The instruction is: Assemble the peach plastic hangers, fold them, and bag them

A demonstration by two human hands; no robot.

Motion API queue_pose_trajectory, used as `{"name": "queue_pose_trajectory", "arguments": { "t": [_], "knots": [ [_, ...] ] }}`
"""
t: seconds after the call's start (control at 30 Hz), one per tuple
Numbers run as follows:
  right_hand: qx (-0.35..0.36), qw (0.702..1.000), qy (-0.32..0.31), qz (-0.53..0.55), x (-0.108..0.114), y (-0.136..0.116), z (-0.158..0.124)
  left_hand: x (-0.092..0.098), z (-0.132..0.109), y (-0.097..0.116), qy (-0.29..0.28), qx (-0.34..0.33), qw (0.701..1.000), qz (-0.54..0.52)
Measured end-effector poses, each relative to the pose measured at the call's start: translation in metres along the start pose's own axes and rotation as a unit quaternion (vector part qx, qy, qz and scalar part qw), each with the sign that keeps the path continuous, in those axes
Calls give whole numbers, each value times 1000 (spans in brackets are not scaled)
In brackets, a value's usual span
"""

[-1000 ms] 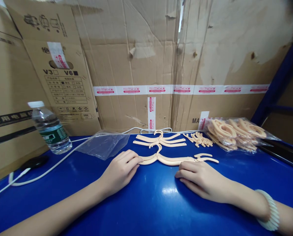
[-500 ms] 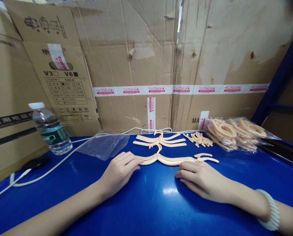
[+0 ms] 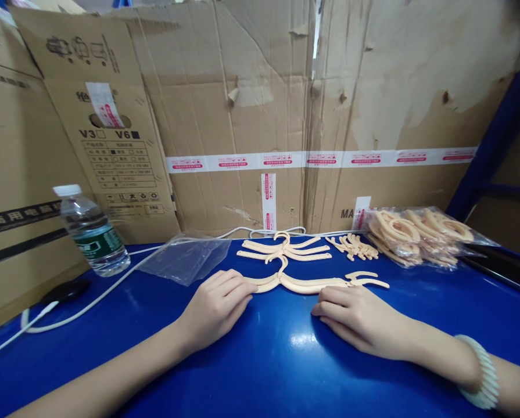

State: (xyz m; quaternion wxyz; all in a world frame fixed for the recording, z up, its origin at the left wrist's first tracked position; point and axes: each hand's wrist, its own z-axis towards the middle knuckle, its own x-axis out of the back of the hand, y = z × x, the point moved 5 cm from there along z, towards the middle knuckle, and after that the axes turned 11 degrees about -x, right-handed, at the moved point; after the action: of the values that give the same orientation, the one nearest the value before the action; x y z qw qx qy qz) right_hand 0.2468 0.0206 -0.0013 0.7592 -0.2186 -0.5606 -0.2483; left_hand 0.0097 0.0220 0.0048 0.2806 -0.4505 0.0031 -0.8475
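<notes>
Right now, the left hand lies palm down on the glossy blue table, fingers loosely stretched and gripping nothing, its fingertips touching the left end of a peach plastic hanger. The right hand, with a white beaded bracelet at the wrist, rests likewise flat and empty just beside the hanger's right arm. Behind lie more peach hangers, a crumpled clear plastic bag, a bagged heap of peach rings and a clear water bottle.
</notes>
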Motion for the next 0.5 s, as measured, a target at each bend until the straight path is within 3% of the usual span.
{"name": "queue_pose_trajectory", "arguments": {
  "t": [0.5],
  "knots": [
    [-8,1000,-7,4,0,1,0,0,2,0,-17,-5,1000,-6]
  ]
}}
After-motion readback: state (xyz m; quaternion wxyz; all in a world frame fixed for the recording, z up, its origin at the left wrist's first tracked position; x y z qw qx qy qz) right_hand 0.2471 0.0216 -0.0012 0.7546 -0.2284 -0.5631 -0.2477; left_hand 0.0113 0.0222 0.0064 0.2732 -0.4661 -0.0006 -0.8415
